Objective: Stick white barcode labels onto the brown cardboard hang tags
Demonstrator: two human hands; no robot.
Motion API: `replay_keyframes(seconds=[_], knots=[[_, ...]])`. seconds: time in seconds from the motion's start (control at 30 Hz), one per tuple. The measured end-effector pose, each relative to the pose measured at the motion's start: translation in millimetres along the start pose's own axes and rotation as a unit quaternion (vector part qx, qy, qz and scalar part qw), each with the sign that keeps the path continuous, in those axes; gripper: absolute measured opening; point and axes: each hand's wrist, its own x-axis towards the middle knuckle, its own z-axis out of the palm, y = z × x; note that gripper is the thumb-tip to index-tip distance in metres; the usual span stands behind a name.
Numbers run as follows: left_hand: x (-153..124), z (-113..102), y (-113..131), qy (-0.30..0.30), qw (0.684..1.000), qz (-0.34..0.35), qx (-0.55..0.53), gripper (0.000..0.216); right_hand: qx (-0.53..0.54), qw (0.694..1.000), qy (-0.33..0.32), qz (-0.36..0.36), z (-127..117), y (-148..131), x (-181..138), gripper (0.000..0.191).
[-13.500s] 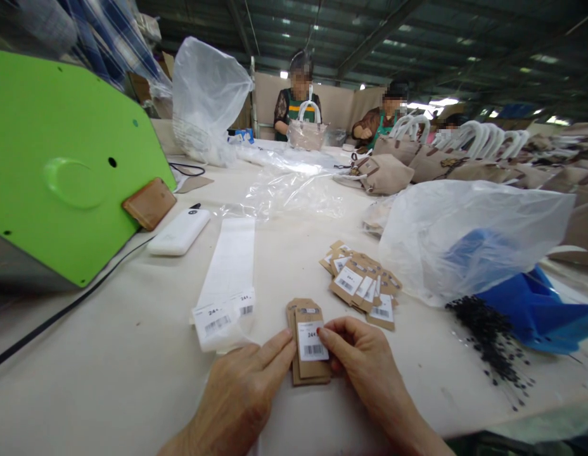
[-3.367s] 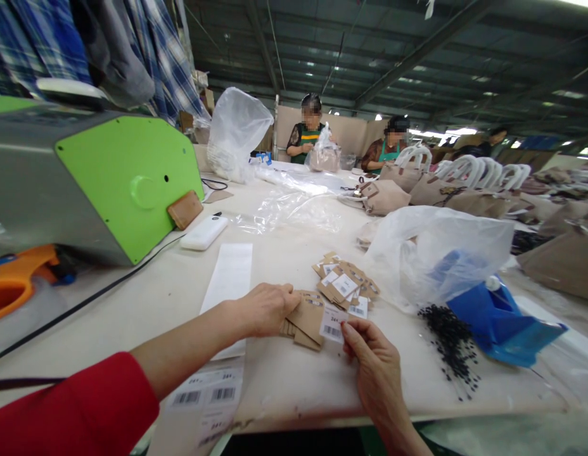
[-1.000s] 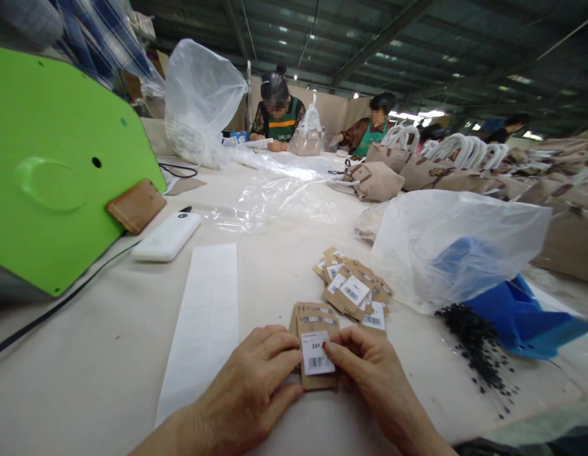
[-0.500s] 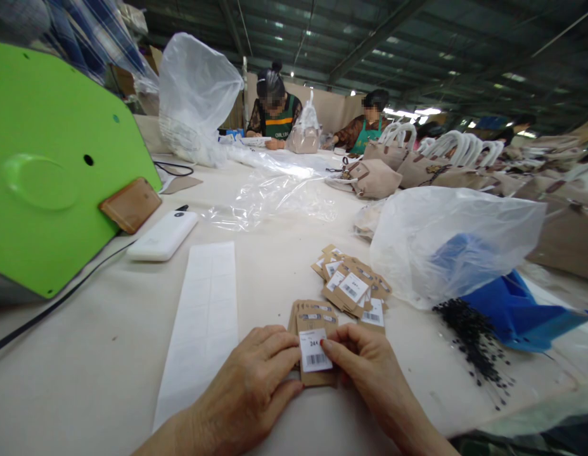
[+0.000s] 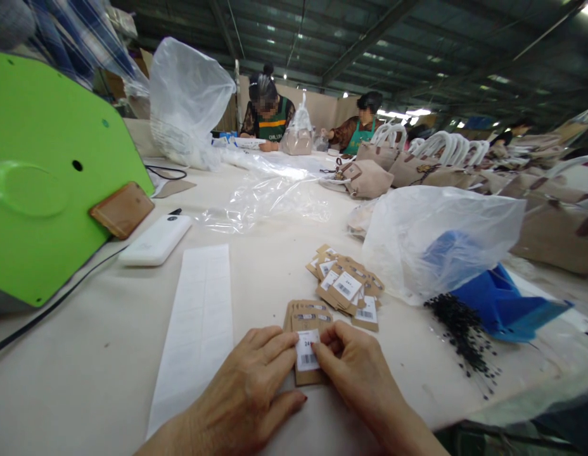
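A brown cardboard price tag (image 5: 309, 378) with a white barcode sticker (image 5: 306, 358) lies on the table between my hands, on top of a small fanned stack of tags (image 5: 303, 308). My left hand (image 5: 256, 373) lies flat along the tag's left side, fingertips at the sticker's edge and thumb stretched out below. From the right, my right hand (image 5: 355, 361) has its thumb on the sticker and its fingers curled at the tag's right edge. Just beyond is a loose heap of stickered tags (image 5: 348, 285). Left of my hands runs a long white label sheet (image 5: 194, 329).
A green machine panel (image 5: 51, 164) stands at left, with a phone (image 5: 123, 209) against it and a white power bank (image 5: 156, 240) nearby. On the right are black tag strings (image 5: 460, 335), a blue box (image 5: 507, 304) and a plastic bag (image 5: 436, 234). Beige handbags (image 5: 417, 171) and two co-workers are farther back.
My left thumb has moved off the tag's lower edge onto the table. The right thumb has slid a little over the sticker. The whole view has shifted slightly.
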Motion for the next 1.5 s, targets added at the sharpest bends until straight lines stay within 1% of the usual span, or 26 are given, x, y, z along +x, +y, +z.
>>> replay_keyframes(seconds=[0.1, 0.17, 0.23, 0.27, 0.3, 0.33, 0.37, 0.4, 0.43, 0.47, 0.5, 0.57, 0.6, 0.67, 0.73, 0.8, 0.83, 0.93, 1.0, 1.07, 1.13, 1.23, 1.3, 1.4, 1.47, 1.5], knots=[[2.8, -5.1, 2.7, -0.019, 1.000, -0.001, 0.010, 0.035, -0.083, 0.997, -0.003, -0.008, -5.3, -6.4, 3.0, 0.007], [4.9, -8.4, 3.8, -0.032, 0.999, 0.001, 0.021, 0.037, -0.133, 0.991, 0.009, -0.007, -10.1, -7.6, 4.8, 0.007], [6.6, -10.5, 4.0, -0.040, 0.999, 0.005, 0.028, 0.038, -0.163, 0.986, 0.030, -0.007, -12.7, -4.7, 4.7, 0.018], [7.2, -11.0, 4.0, -0.041, 0.999, 0.005, 0.028, 0.037, -0.166, 0.985, 0.043, -0.030, -12.4, -1.9, 3.6, 0.020], [7.7, -11.2, 3.9, -0.040, 0.999, 0.004, 0.024, 0.037, -0.164, 0.982, 0.057, -0.077, -10.9, 1.8, 1.7, 0.017], [7.9, -11.1, 3.8, -0.039, 0.999, 0.003, 0.020, 0.035, -0.159, 0.974, 0.070, -0.145, -8.4, 5.9, -1.0, 0.010], [8.1, -10.8, 3.8, -0.037, 0.999, 0.001, 0.016, 0.033, -0.150, 0.960, 0.082, -0.223, -5.6, 10.1, -4.4, 0.005], [8.1, -10.5, 3.8, -0.034, 0.999, 0.000, 0.011, 0.032, -0.142, 0.940, 0.091, -0.296, -2.8, 14.2, -8.1, 0.012], [8.0, -10.1, 3.9, -0.030, 1.000, -0.002, 0.008, 0.030, -0.137, 0.921, 0.094, -0.352, -0.8, 18.0, -12.0, 0.020], [7.9, -9.7, 4.1, -0.025, 1.000, -0.001, 0.006, 0.029, -0.133, 0.908, 0.092, -0.387, 0.1, 21.2, -15.6, 0.025], [7.8, -9.3, 4.2, -0.020, 1.000, 0.002, 0.007, 0.029, -0.129, 0.901, 0.087, -0.406, -0.5, 23.7, -18.8, 0.028], [8.0, -8.5, 4.3, -0.016, 1.000, 0.005, 0.008, 0.030, -0.121, 0.897, 0.067, -0.419, -5.2, 26.6, -22.7, 0.028], [8.3, -8.2, 4.3, -0.015, 1.000, 0.006, 0.007, 0.031, -0.115, 0.898, 0.053, -0.421, -8.7, 26.9, -22.9, 0.025], [9.2, -8.1, 4.3, -0.014, 1.000, 0.008, 0.007, 0.034, -0.095, 0.906, 0.037, -0.412, -15.0, 25.4, -19.8, 0.016], [10.0, -8.7, 4.7, -0.015, 1.000, 0.008, 0.009, 0.035, -0.065, 0.920, 0.056, -0.383, -17.7, 21.1, -12.2, 0.015], [10.6, -10.2, 5.9, -0.027, 1.000, 0.008, 0.013, 0.034, -0.046, 0.940, 0.080, -0.329, -15.8, 14.6, -2.2, 0.013], [10.6, -11.0, 6.7, -0.037, 0.999, 0.006, 0.014, 0.033, -0.049, 0.950, 0.083, -0.297, -13.6, 11.1, 2.7, 0.013], [10.1, -12.3, 8.3, -0.057, 0.998, 0.002, 0.015, 0.031, -0.091, 0.971, 0.044, -0.216, -5.8, 1.8, 13.5, 0.021], [9.0, -11.1, 8.1, -0.054, 0.998, -0.001, 0.015, 0.031, -0.100, 0.976, 0.026, -0.191, -2.4, -1.3, 16.7, 0.023], [7.4, -8.9, 7.0, -0.046, 0.999, -0.002, 0.013, 0.031, -0.067, 0.982, 0.027, -0.176, -1.7, -1.8, 18.1, 0.025], [5.7, -7.0, 5.8, -0.036, 0.999, -0.004, 0.008, 0.031, 0.010, 0.989, 0.034, -0.145, -2.7, -1.0, 19.8, 0.023], [4.5, -6.5, 4.5, -0.029, 1.000, -0.001, 0.008, 0.033, 0.123, 0.989, 0.033, -0.081, -3.8, 0.1, 24.7, 0.014], [4.4, -6.1, 3.0, -0.029, 0.999, 0.009, 0.019, 0.037, 0.166, 0.984, 0.022, -0.052, -3.1, 0.3, 28.6, 0.011], [3.1, -1.0, -1.7, -0.006, 0.999, 0.031, 0.026, 0.055, 0.218, 0.976, 0.003, -0.024, -3.6, -0.2, 31.7, 0.017], [0.6, 5.3, -6.0, 0.019, 0.999, 0.038, 0.026, 0.067, 0.248, 0.969, 0.001, -0.008, -8.8, -0.7, 32.9, 0.022], [-0.8, 8.5, -8.0, 0.030, 0.998, 0.040, 0.027, 0.069, 0.258, 0.966, 0.003, -0.002, -13.7, -0.8, 34.2, 0.025]])
